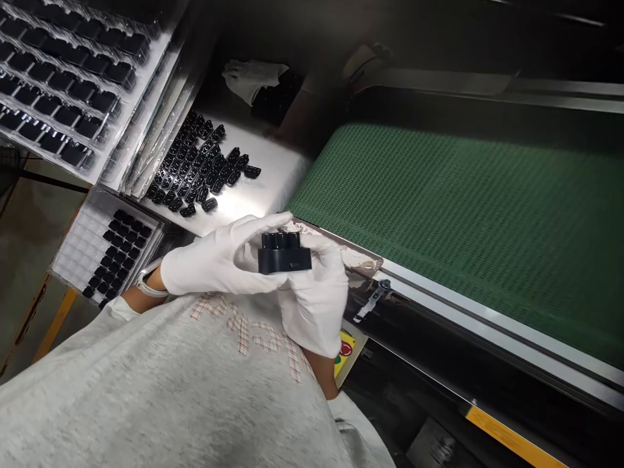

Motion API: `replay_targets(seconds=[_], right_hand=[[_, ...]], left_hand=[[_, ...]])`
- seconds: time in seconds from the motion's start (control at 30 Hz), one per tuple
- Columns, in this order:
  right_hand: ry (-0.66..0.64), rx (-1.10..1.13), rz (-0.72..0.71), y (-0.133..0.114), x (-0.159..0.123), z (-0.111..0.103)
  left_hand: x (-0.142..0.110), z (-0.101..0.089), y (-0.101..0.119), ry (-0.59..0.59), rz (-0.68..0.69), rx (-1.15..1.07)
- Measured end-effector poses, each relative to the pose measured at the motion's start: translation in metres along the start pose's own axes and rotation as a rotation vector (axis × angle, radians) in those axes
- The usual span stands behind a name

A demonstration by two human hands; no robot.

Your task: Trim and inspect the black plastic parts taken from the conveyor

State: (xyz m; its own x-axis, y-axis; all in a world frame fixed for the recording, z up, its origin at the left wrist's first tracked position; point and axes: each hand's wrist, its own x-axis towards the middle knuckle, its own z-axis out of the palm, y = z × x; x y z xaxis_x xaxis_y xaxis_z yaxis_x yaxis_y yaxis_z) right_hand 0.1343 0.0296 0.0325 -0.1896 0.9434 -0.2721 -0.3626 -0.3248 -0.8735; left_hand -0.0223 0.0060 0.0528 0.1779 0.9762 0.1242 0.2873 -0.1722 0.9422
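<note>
Both my hands wear white gloves and meet in front of my chest around a small black plastic part (pixel 284 253) with rounded bumps along its top. My left hand (pixel 219 260) reaches in from the left, its fingers curled over the part's top and left side. My right hand (pixel 316 292) comes up from below and grips the part's right side and underside. Both hands hover just above the metal edge of the green conveyor belt (pixel 463 214).
Several loose black parts (pixel 199 169) lie in rows on a shiny metal table (pixel 273 188). A clear tray (pixel 104 250) partly filled with black parts sits at the left, stacked full trays (pixel 63 84) above it. A white cloth (pixel 253 77) lies at the back. A red button (pixel 345 348) is under my right wrist.
</note>
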Motion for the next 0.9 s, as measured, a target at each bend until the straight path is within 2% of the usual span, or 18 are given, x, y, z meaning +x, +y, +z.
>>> replay_targets(seconds=[0.2,0.3,0.4,0.6,0.67,0.83,0.9], right_hand=[[-0.111,0.219,0.331,-0.006,-0.001,-0.003],[-0.157,0.335,0.355,-0.007,0.002,-0.004],[-0.208,0.430,0.360,-0.006,0.004,-0.006],[-0.236,0.447,0.386,-0.005,0.002,-0.003],[-0.218,0.426,0.382,-0.005,0.002,-0.001],[-0.117,0.335,0.417,-0.003,0.000,0.002],[-0.118,0.280,0.404,-0.002,-0.001,0.000]], left_hand=[[-0.001,-0.001,-0.007,-0.002,0.059,0.030],[-0.002,-0.001,-0.011,-0.003,0.074,-0.007],[-0.003,0.003,-0.015,0.051,0.081,-0.027],[-0.004,0.010,-0.013,0.107,0.051,-0.048],[-0.003,0.013,-0.008,0.081,0.003,-0.112],[0.008,0.020,0.008,0.025,-0.221,-0.246],[0.014,0.019,0.012,0.004,-0.284,-0.297]])
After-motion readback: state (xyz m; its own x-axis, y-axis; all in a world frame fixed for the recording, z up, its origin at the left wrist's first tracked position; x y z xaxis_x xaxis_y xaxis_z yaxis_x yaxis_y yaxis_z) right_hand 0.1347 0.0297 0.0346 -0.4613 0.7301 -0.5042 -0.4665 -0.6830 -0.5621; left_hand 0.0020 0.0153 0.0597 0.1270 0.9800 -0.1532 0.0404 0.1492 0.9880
